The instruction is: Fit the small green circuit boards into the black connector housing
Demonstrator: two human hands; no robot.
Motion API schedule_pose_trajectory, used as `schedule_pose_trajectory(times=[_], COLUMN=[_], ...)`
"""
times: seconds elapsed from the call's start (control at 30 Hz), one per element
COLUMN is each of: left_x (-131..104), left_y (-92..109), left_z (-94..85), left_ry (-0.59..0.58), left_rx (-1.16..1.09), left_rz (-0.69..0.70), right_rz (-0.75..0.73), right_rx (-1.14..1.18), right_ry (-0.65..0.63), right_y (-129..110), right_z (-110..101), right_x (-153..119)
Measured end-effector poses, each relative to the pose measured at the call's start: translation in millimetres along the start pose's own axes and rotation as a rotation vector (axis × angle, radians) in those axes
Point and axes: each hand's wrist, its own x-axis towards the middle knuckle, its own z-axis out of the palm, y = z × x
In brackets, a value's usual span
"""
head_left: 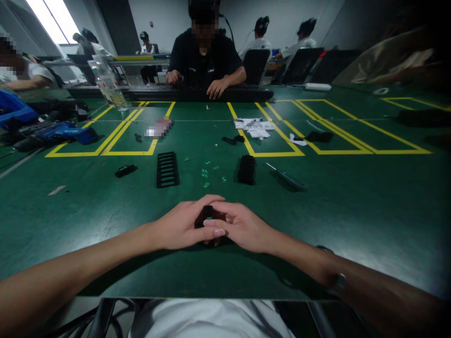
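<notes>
My left hand [181, 225] and my right hand [244, 227] meet above the table, fingers closed together around a small black plastic part [208, 211]. A bit of green shows on that part; the fingers cover most of it. Both thumbs lie across its near side, tips touching or overlapping. Just beyond the hands, several tiny green pieces, like small circuit boards [205, 173], are scattered. Left of them lies a black slotted frame [167, 170]. To their right is a block of black ribbed parts [246, 170], with a dark-handled pointed tool [286, 178] beside it.
Yellow tape marks boxes across the green table [105, 206]. A black piece [126, 171] lies on the left, near a blue-and-black tool [59, 134]. Crumpled white paper [255, 126] and clear bottles [112, 87] stand farther back. A co-worker [206, 56] sits opposite.
</notes>
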Motion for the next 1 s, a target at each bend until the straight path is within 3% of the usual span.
schedule_pose_trajectory(times=[1.0], left_x=[-1.5], left_y=[-1.5], left_z=[1.4], left_ry=[-0.046], left_rx=[-0.166], left_rz=[0.024], right_rz=[0.035], right_rx=[-0.045], right_ry=[0.019], right_y=[0.1], right_z=[2.3], right_x=[1.0])
